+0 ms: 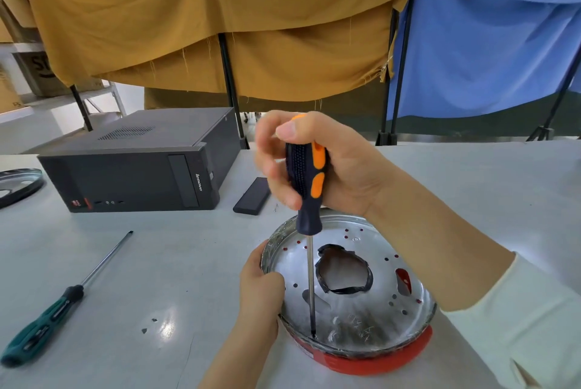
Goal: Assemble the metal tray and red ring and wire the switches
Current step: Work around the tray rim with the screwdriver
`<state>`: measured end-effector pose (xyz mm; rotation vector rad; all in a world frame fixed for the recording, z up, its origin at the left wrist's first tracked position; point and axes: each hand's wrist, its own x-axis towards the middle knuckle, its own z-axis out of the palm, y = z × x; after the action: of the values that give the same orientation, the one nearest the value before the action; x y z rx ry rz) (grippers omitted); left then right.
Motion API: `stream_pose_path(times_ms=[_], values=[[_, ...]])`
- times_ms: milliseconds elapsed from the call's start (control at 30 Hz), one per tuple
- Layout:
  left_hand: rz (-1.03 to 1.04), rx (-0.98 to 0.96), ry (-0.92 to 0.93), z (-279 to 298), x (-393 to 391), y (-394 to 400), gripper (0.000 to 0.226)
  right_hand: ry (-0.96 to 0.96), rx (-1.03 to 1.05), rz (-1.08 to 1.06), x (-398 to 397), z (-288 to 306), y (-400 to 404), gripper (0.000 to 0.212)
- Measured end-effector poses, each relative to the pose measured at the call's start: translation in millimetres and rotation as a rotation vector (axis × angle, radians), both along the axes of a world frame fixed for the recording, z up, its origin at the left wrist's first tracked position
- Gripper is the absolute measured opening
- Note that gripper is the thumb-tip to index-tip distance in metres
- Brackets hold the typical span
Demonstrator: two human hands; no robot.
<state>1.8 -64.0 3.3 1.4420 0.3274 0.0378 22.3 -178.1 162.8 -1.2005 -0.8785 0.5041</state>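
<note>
Bright, even light from overhead, no hard shadows. Glare spot on the white table [166, 327] near me, and the metal tray [355, 310] shines with washed-out patches along its near floor. My right hand [317, 165] is slightly soft at the fingers, motion blur; my left hand [261, 294] is sharper. Wide-angle lens: table edge and the blue cloth [490, 43] bend at the frame borders, my sleeve [515, 325] stretches at the right corner. Green screwdriver [44, 322] at lower left smears a bit. Background slightly soft.
</note>
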Motion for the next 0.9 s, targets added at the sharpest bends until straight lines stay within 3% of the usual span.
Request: stream_pose_path(times_ms=[133, 333, 433, 533, 800, 900], values=[[0.000, -0.004, -0.006, -1, 1, 0, 0.072, 0.014, 0.063, -0.201, -2, -7, 7, 0.028], [-0.002, 0.006, -0.005, 0, 1, -2, 0.070, -0.071, 0.210, -0.730, -10, -16, 11, 0.034], [0.007, 0.000, 0.005, 1, 1, -3, 0.069, -0.134, 0.218, -0.879, -13, -19, 10, 0.032], [0.007, -0.008, 0.010, 2, 0, -3, 0.070, -0.170, 0.207, -0.855, -14, -20, 13, 0.033], [0.181, -0.097, -0.018, -9, -7, -3, 0.072, -0.089, 0.115, -0.402, 7, -9, 6, 0.029], [0.165, -0.151, 0.017, -9, -10, 0, 0.071, -0.053, 0.084, -0.332, 11, -8, 4, 0.025]])
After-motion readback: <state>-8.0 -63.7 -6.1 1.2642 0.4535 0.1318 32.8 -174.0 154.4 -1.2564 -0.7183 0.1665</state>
